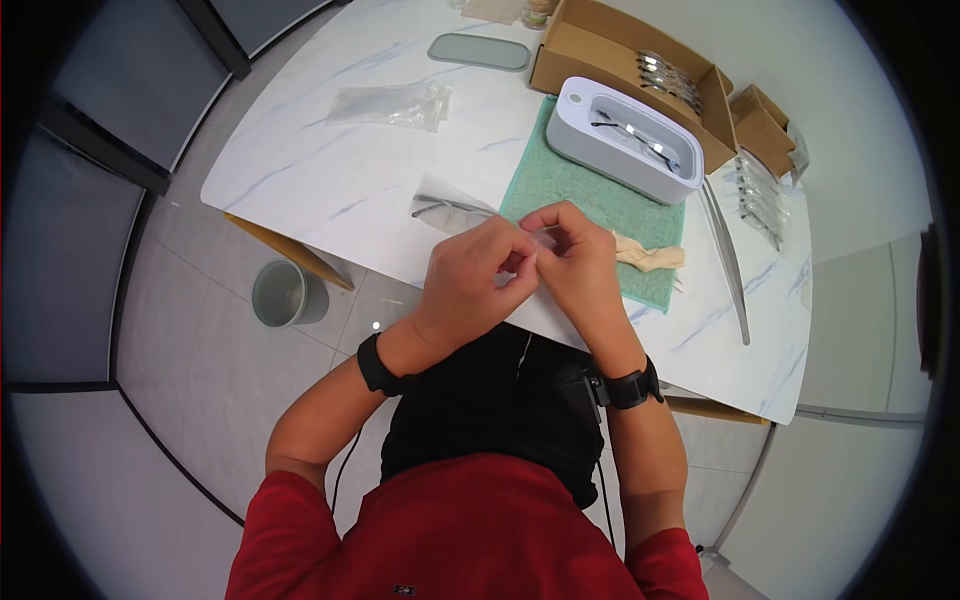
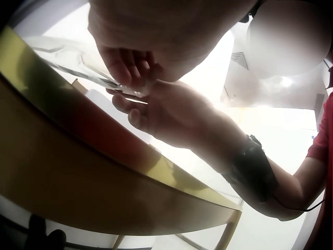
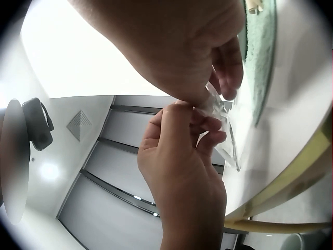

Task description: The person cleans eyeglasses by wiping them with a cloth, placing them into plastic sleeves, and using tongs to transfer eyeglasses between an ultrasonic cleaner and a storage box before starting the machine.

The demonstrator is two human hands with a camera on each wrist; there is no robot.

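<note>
Head view downward, wrist views close, both hands shared

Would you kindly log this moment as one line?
left hand: pinching clear plastic bag, slim dark item inside | right hand: pinching same bag | over: white marbled table | nearby: white rounded tub holding glasses, on green cloth

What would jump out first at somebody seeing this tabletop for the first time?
Probably the two hands, left and right, meeting at the table's near edge and pinching a clear plastic sleeve. Next, the white tub beyond them, on a green towel, with glasses inside. Behind it sits an open cardboard box.
</note>
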